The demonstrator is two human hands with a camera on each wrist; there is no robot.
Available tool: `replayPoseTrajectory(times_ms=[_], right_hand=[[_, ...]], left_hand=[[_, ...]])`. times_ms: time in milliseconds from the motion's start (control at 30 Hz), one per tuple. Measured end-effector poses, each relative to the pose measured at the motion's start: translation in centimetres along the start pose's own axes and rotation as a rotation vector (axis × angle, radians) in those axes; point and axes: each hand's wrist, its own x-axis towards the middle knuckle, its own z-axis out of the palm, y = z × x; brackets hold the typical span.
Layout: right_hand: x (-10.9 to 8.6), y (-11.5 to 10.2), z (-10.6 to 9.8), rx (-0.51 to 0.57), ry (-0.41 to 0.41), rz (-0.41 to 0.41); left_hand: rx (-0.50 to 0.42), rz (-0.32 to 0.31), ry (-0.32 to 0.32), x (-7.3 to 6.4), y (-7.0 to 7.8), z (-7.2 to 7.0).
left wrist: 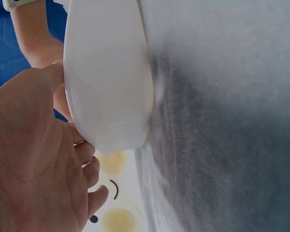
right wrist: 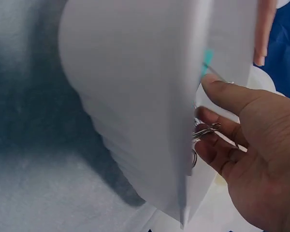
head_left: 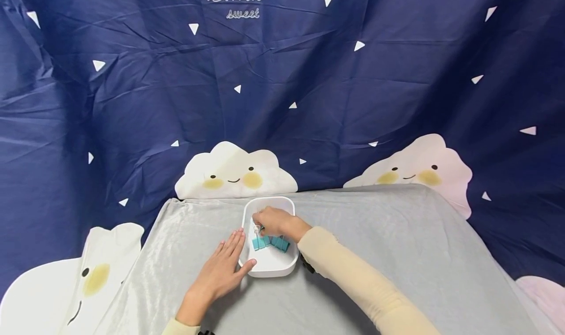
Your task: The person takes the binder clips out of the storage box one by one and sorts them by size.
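A white plastic bin (head_left: 270, 272) with rounded corners stands on the grey cloth, with teal binder clips (head_left: 280, 243) on its floor. My left hand (head_left: 222, 265) lies along the bin's left side with fingers straight, its thumb touching the near-left rim. In the left wrist view, those fingers touch the bin's outer wall (left wrist: 108, 77). My right hand (head_left: 279, 223) reaches inside from the right, fingers curled at a clip's silver wire handles. The right wrist view shows looped metal wires (right wrist: 206, 131) between its fingers; the bin wall partly hides what they hold.
Grey velvety cloth (head_left: 375, 256) covers the table around the bin. Behind it hangs a dark blue curtain (head_left: 282, 70) with white triangles and smiling clouds. The bin stands near the table's far edge.
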Motion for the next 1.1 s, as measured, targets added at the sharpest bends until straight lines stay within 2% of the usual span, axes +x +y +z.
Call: replayPoseTrajectory(times_ms=[167, 433, 567, 800, 1000, 1100], right_hand=[[-0.2, 0.1, -0.1, 0.023, 0.006, -0.070], [-0.5, 0.1, 0.0, 0.060, 0.024, -0.077], [-0.6, 0.4, 0.2, 0.065, 0.061, -0.096], [-0.6, 0.9, 0.2, 0.081, 0.157, -0.187], [-0.9, 1.6, 0.2, 0.137, 0.196, -0.159], [-1.1, 2.1, 0.0, 0.172, 0.249, -0.166]], left_hand=[[0.000, 0.001, 0.003, 0.0, 0.0, 0.0], [-0.010, -0.005, -0.008, 0.0, 0.2, -0.1], [-0.011, -0.002, -0.004, 0.0, 0.2, -0.1], [-0.021, 0.001, 0.005, 0.0, 0.1, 0.0], [-0.026, 0.001, 0.003, 0.1, 0.2, 0.0], [-0.026, 0.001, 0.001, 0.1, 0.2, 0.0]])
